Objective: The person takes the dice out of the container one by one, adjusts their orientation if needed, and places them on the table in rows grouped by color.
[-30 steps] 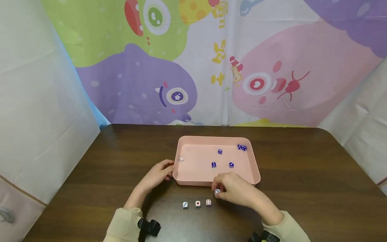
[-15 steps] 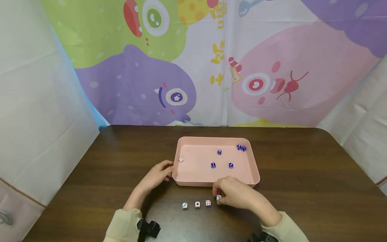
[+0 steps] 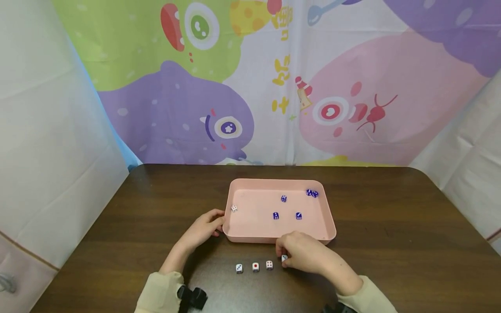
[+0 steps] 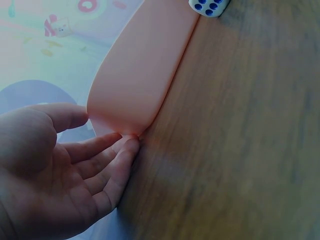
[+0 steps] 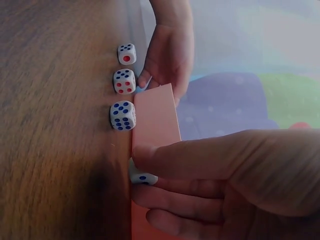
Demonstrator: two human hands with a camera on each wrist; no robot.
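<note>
Between the thumb and fingers of my right hand [image 3: 303, 253] is a white die [image 3: 284, 258], partly covered by them; blue pips show on it in the right wrist view. It is low over the table, just in front of the pink tray [image 3: 250, 239]. To its left stand three white dice in a row: a die with four red pips [image 3: 269, 265], a die with one red pip [image 3: 255, 267] and a die with dark pips [image 3: 239, 268]. My left hand [image 3: 202, 229] touches the tray's left front corner with thumb and fingertips, fingers loosely bent.
Inside the tray are several blue dice, such as one blue die [image 3: 298, 216] near the front, and a white die [image 3: 234, 208] by the left wall. The brown wooden table [image 3: 391, 226] reaches back to a cartoon-printed curtain [image 3: 274, 143].
My right hand has brought the white die down and toward me from the tray's front edge, to the right end of the row. The left hand stays at the tray corner.
</note>
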